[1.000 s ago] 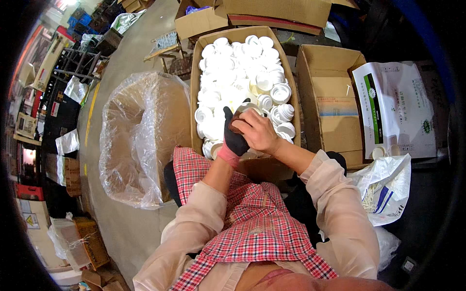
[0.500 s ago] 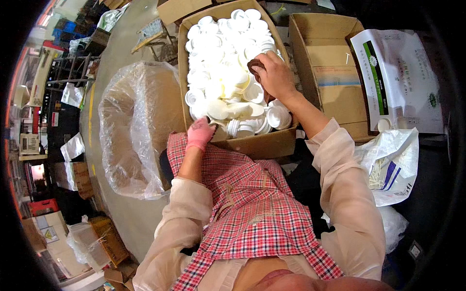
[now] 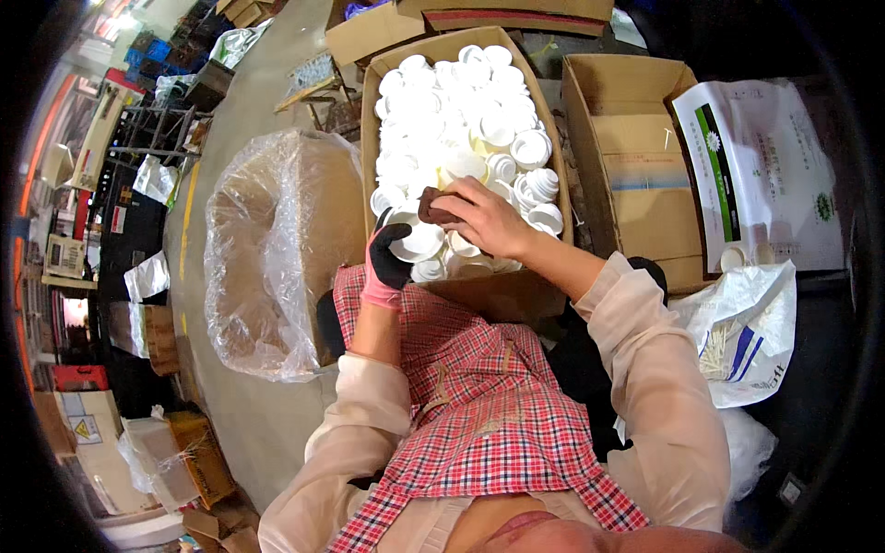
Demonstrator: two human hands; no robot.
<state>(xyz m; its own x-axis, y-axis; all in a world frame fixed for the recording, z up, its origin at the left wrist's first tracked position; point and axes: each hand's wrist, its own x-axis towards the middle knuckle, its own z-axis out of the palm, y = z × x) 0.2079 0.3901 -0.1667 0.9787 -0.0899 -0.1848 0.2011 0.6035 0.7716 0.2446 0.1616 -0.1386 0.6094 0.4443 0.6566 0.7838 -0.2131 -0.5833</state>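
Note:
A cardboard box heaped with white plastic caps stands in front of me. My left hand, in a pink and black glove, grips a round white cap by its side at the box's near left corner. Just above that cap is my bare right hand, its fingers closed on a small dark brown pad. Whether the pad touches the cap I cannot tell. Strong light washes out the middle of the pile.
Left of the box is a carton lined with clear plastic. An open cardboard box stands on the right, beside a printed white sack. A white bag of thin pale sticks lies nearer me. Racks and boxes line the far left.
My right hand has come left and nearer with the brown pad, from the pile's right side. My left hand has turned and now holds the round cap. The whole view has shifted slightly.

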